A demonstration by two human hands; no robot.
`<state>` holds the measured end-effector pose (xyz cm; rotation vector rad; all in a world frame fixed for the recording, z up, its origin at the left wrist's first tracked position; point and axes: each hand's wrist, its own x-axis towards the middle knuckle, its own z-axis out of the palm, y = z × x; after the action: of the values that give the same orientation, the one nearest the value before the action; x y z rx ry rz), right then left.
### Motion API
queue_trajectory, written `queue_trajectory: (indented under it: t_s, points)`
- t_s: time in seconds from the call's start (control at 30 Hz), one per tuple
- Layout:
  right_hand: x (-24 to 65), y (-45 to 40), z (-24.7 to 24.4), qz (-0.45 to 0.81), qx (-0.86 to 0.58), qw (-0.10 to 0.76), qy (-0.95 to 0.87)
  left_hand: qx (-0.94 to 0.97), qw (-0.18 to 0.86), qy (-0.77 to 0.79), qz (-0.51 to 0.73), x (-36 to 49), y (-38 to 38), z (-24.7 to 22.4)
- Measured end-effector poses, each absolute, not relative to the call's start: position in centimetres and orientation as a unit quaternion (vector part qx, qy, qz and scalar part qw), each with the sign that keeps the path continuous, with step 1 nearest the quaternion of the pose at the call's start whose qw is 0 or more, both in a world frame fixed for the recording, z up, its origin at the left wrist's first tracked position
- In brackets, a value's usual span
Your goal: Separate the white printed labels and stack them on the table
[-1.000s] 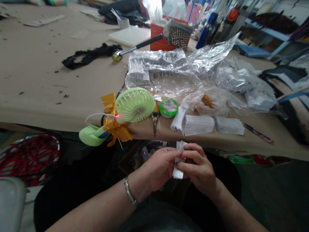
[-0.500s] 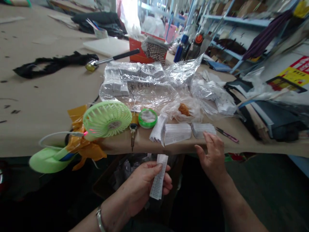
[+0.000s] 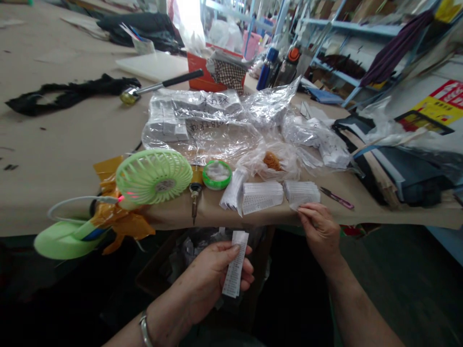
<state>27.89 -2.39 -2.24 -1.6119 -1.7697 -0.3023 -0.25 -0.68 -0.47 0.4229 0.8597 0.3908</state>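
My left hand [image 3: 217, 270] is closed around a few long white printed labels [image 3: 235, 265], held just below the table edge with the thumb pressed on top. At the front edge of the table my right hand [image 3: 320, 229] pinches thumb and forefinger together at the near corner of the right-hand label stack [image 3: 302, 190], seemingly on one label; the fingertips partly hide it. Beside that stack lies the middle label stack [image 3: 262, 193], its print facing me. A third bundle of labels [image 3: 234, 190] leans to its left.
Right of the stacks lie thread snips [image 3: 337, 197]. To the left are a green-rimmed tub [image 3: 217, 174], a soldering-iron-like tool [image 3: 194, 197] and a green fan [image 3: 155, 177]. Behind are a bag of rubber bands [image 3: 272, 161] and clear plastic packs [image 3: 217, 135]. Below sits a scrap-filled box [image 3: 188, 250].
My right hand has drawn its thumb and fingers together into a pinch at the right stack's near corner. My left hand still holds its labels. The view has shifted slightly.
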Motion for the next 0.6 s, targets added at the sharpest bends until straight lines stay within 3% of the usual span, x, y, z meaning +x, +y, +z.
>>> queue_trajectory:
  t_s: [0.33, 0.6]
  points:
    - [27.76, -1.65, -2.75, -0.139, -0.673, 0.411, -0.599, 0.187, 0.872, 0.409, 0.197, -0.60, -0.98, 0.00]
    - [28.33, -2.08, -2.50, -0.118, -0.625, 0.375, -0.674, 0.195, 0.867, 0.418, 0.189, -0.98, -1.31, -0.47]
